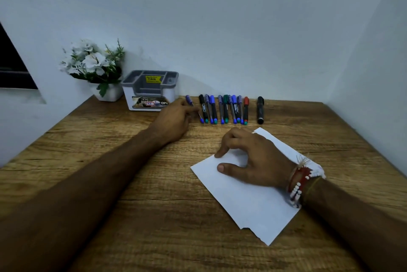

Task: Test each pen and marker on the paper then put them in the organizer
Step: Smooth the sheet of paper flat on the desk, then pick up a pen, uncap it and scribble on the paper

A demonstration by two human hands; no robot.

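Observation:
Several pens and markers (224, 108) lie side by side along the wall at the back of the wooden desk. My left hand (174, 119) reaches to the leftmost one, a blue pen (189, 101), and its fingers curl around the pen's middle. A white sheet of paper (248, 201) lies on the desk at the right. My right hand (253, 159) rests on its upper part with fingertips and thumb pressing down. The grey and white organizer (149, 91) stands at the back left of the pens, and I see nothing in its compartments.
A white pot of artificial white flowers (94, 66) stands in the back left corner beside the organizer. A lone black marker (260, 109) lies apart at the right end of the row. Walls close the desk (154, 216) at the back and right.

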